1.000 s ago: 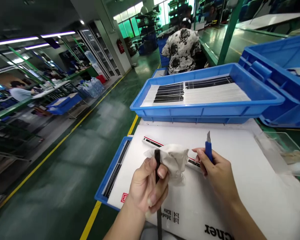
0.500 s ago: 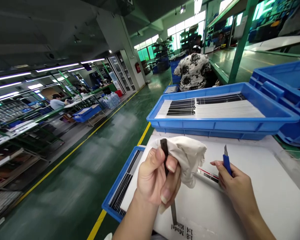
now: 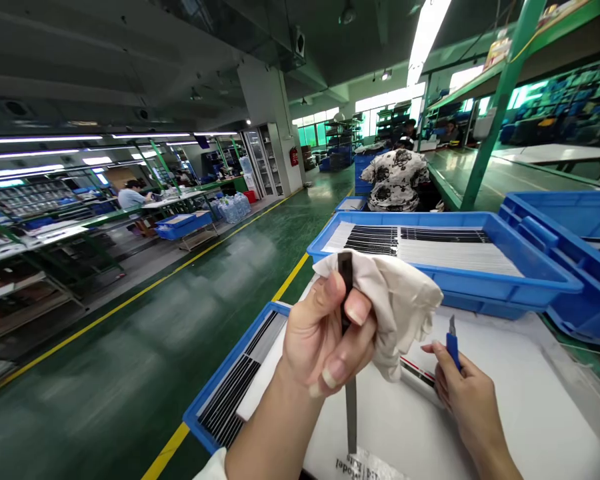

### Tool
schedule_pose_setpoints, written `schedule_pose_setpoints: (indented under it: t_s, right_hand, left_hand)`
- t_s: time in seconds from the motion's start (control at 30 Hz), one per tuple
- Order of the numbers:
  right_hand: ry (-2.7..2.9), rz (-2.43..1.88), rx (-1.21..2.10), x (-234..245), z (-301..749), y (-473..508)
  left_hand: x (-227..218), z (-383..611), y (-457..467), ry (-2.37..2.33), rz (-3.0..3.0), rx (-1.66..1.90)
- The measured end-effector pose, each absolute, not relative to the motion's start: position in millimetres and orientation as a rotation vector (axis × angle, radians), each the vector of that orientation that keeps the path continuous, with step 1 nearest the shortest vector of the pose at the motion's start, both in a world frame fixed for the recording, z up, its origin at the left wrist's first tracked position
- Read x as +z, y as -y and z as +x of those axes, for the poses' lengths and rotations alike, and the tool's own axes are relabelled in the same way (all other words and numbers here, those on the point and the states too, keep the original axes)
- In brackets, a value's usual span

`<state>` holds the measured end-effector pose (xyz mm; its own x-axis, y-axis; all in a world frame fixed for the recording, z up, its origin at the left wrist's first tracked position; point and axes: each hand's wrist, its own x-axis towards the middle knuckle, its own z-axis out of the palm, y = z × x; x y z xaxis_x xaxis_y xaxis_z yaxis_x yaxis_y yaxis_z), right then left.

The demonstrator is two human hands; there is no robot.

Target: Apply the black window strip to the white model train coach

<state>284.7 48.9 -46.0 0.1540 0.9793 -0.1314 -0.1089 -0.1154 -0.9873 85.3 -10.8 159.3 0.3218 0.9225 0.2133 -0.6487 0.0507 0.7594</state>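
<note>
My left hand (image 3: 325, 337) is raised above the white board (image 3: 505, 407) and pinches a thin dark strip (image 3: 349, 347) upright, together with a crumpled white cloth (image 3: 395, 307). The strip's lower end hangs below my fingers. My right hand (image 3: 463, 390) rests low on the board, closed around a small blue utility knife (image 3: 451, 347) with its blade pointing up. A white strip with a red line (image 3: 420, 370) lies on the board between my hands, partly hidden by the cloth.
A blue tray (image 3: 480, 283) of black and white strips stands behind the board, another blue bin (image 3: 570, 233) at right, a third blue tray (image 3: 230, 393) lower left. A seated person in a patterned shirt (image 3: 397, 180) works ahead. An aisle with a yellow line lies left.
My left hand has risen with the strip and cloth, nearer the camera. My view has tilted up toward the hall. My right hand stays low on the board with the knife.
</note>
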Motion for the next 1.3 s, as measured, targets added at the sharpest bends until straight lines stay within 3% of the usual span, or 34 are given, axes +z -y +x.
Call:
schedule_pose_setpoints:
  t_s: [0.17, 0.43, 0.6, 0.87, 0.97, 1.3]
  right_hand:
    - [0.991, -1.232, 1.221, -39, 284, -44]
    - [1.131, -1.192, 1.133, -42, 286, -45]
    - [1.281, -1.062, 1.032, -15, 289, -37]
    - [1.798, -0.778, 0.899, 61, 303, 53]
    - [2.069, -0.682, 0.779, 79, 306, 74]
    - [1.990, -0.954, 0.878, 80, 319, 86]
  left_hand:
    - [168, 86, 19, -0.195, 0.900, 1.241]
    - [171, 87, 26, -0.345, 0.979, 1.401]
    - [148, 73, 52, -0.708, 1.120, 1.607]
    - [100, 74, 107, -1.101, 1.398, 1.390]
    - [86, 85, 101, -1.059, 1.598, 1.444]
    - [55, 92, 81, -0.827, 1.538, 1.297]
